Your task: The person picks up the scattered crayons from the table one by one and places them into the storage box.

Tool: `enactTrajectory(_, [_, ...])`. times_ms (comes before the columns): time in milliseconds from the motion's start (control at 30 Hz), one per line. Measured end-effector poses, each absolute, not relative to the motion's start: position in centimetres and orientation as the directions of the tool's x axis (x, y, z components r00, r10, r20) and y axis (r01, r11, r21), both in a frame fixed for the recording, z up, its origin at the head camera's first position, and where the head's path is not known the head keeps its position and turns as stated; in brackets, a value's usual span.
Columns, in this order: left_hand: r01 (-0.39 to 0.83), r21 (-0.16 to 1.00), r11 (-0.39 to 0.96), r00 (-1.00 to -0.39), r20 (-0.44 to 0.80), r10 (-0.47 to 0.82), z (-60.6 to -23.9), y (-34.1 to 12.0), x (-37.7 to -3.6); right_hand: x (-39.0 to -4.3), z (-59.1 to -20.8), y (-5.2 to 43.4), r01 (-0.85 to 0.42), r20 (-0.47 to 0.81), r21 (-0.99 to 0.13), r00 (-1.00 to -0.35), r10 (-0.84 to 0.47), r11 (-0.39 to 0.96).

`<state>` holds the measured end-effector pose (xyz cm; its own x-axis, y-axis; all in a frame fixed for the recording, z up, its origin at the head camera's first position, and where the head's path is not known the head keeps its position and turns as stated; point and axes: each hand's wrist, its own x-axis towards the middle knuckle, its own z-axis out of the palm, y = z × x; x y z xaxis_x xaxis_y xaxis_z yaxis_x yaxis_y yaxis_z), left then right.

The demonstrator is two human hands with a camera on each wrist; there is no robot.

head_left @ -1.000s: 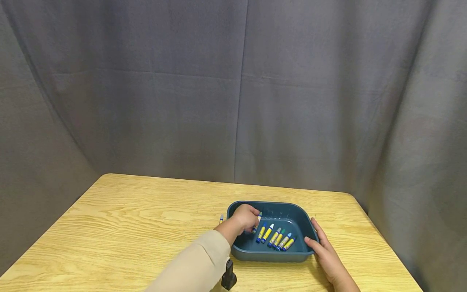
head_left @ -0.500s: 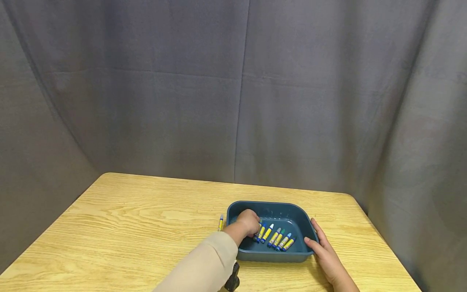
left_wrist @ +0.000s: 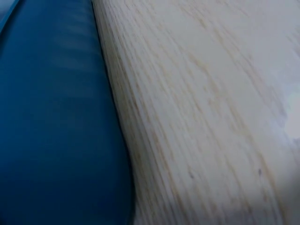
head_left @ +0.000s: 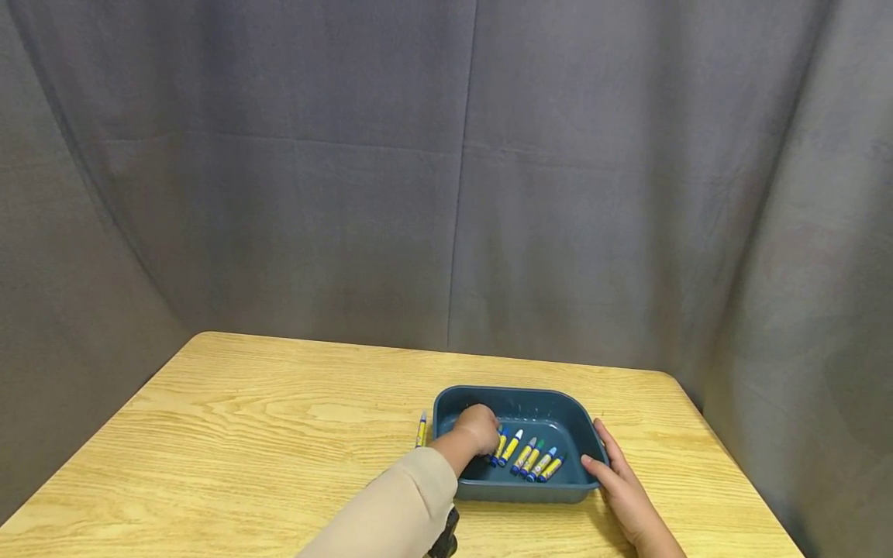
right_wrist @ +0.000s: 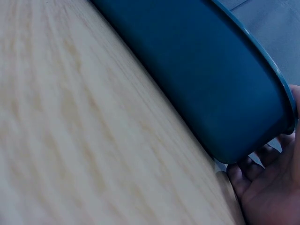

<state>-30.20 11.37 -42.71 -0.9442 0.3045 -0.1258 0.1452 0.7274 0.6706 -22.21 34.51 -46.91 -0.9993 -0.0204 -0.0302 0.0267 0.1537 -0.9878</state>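
In the head view a dark teal plastic bin [head_left: 519, 491] stands on the wooden table, with several yellow-wrapped crayons [head_left: 512, 448] lying slanted in a row on its floor. My left hand [head_left: 477, 428] reaches over the bin's left side, fingers curled down at a crayon at the row's left end. That crayon is mostly covered by the hand. My right hand [head_left: 623, 487] grips the bin's right end, thumb over the rim and fingers along the outside. The right wrist view shows those fingers [right_wrist: 248, 172] against the bin's outer wall [right_wrist: 201, 79].
One more crayon [head_left: 422, 429] lies on the table [head_left: 279, 434] just left of the bin. Grey curtains [head_left: 314, 194] hang behind and at both sides. A black device [head_left: 443, 535] sits under the left sleeve [head_left: 391, 508]. The left wrist view shows the bin's side [left_wrist: 61, 117] and tabletop.
My left hand has lowered the crayon it pinched from above the bin floor to the left end of the row. My right hand has stayed at the bin's right end.
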Motion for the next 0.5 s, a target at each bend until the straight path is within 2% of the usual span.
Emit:
enactTrajectory(300, [0.098, 0.692, 0.715, -0.939, -0.174, 0.297, -41.8, 10.6, -30.2, -22.2, -47.1, 34.5, 0.034, -0.038, -0.988, -0.999, -0.018, 0.154])
enactTrajectory(500, [0.080, 0.822, 0.563, -0.941, -0.124, 0.315, -39.9, 9.3, -30.2, -22.3, -47.0, 34.7, 0.052, -0.056, -0.985, -0.998, -0.016, 0.166])
